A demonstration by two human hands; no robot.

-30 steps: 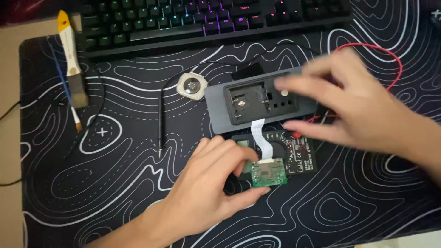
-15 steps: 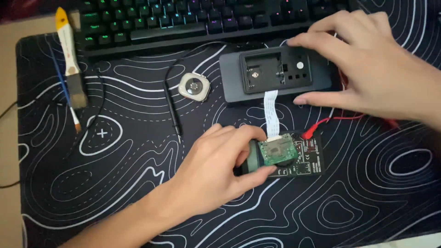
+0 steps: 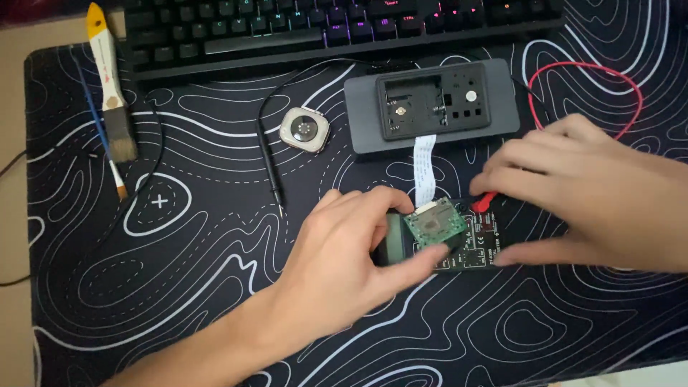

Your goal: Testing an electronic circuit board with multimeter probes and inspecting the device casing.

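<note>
My left hand point(image 3: 344, 251) pinches a small green circuit board point(image 3: 433, 224) between thumb and fingers. A white flat ribbon cable point(image 3: 424, 161) runs from that board up to a dark grey device case point(image 3: 430, 104) lying open side up. Under the green board lies a black circuit board point(image 3: 469, 247) with a small screen. My right hand point(image 3: 588, 190) rests over the black board's right end, thumb against its lower edge and fingers near a red connector point(image 3: 484, 202).
A backlit keyboard point(image 3: 337, 25) lies along the top of the patterned black desk mat point(image 3: 179, 272). A flat paintbrush point(image 3: 111, 82) and a thin brush lie at the left. A square watch body point(image 3: 304, 130), a black probe lead point(image 3: 271, 161) and a looped red wire point(image 3: 584, 89) lie nearby.
My right hand let go of the grey case and came down onto the black board. My left hand stays on the green board. The view shifted a little.
</note>
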